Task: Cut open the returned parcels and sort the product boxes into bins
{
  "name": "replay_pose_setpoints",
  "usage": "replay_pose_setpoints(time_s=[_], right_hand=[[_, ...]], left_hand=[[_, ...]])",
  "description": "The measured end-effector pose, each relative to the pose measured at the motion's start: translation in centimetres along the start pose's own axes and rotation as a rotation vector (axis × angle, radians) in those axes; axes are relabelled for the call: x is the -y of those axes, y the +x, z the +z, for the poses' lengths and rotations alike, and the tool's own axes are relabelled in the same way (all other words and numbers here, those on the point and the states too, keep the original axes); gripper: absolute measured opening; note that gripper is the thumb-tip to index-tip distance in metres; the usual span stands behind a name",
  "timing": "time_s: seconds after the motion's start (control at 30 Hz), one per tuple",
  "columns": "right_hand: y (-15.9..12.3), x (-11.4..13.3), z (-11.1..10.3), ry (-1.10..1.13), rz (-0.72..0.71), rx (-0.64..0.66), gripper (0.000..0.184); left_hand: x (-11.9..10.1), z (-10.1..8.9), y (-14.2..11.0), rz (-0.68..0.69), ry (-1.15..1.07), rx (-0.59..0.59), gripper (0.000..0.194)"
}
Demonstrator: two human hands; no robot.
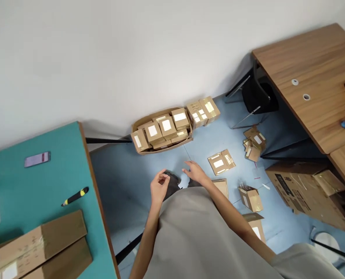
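Note:
My left hand [160, 186] is in front of my body, its fingers curled and the thumb tip meeting the index finger. Anything between those fingertips is too small to make out. Apart from it, my right hand [196, 172] is stretched forward with its fingers apart and holds nothing. Beyond both hands, a large open carton [161, 148] on the floor holds several small taped boxes [166, 124] with white labels. Nearest my right hand, a flattened cardboard box [221, 162] lies on the floor.
Left stands a teal-topped table [53, 170] with a phone [37, 159], a yellow-black utility knife [75, 196] and long cartons [44, 240]. Two boxes [203, 111] sit by the wall. Right are a black chair [256, 95], wooden desk [303, 62], big carton [303, 190] and opened boxes [251, 198].

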State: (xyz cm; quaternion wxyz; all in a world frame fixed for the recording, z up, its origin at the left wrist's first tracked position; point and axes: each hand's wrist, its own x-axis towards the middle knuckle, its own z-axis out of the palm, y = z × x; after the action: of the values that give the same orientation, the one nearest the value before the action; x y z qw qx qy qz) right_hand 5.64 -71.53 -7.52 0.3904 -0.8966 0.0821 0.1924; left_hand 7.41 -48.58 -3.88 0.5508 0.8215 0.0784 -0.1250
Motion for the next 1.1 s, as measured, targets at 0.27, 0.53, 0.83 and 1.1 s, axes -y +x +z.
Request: replay_pose_setpoints(time_s=[0.27,0.53,0.83,1.1], right_hand=[[-0.1,-8.0,-4.7,0.154,0.231,-0.214,0.051],[6.5,-13.9,-12.9,0.131,0.473,-0.26,0.063],[20.9,-21.3,-25.6,0.112,0.621,-0.315,0.089],[36.0,-32.6,-34.0,0.099,0.62,-0.05,0.079]], left_hand=[[-6.2,10.5,8.1,0.05,0.1,0.31,0.049],[-12.1,19.7,18.0,0.129,0.068,0.487,0.046],[-14.9,30.0,33.2,0.033,0.064,0.512,0.039],[-10.6,46.3,46.5,-0.555,-0.063,0.404,0.025]])
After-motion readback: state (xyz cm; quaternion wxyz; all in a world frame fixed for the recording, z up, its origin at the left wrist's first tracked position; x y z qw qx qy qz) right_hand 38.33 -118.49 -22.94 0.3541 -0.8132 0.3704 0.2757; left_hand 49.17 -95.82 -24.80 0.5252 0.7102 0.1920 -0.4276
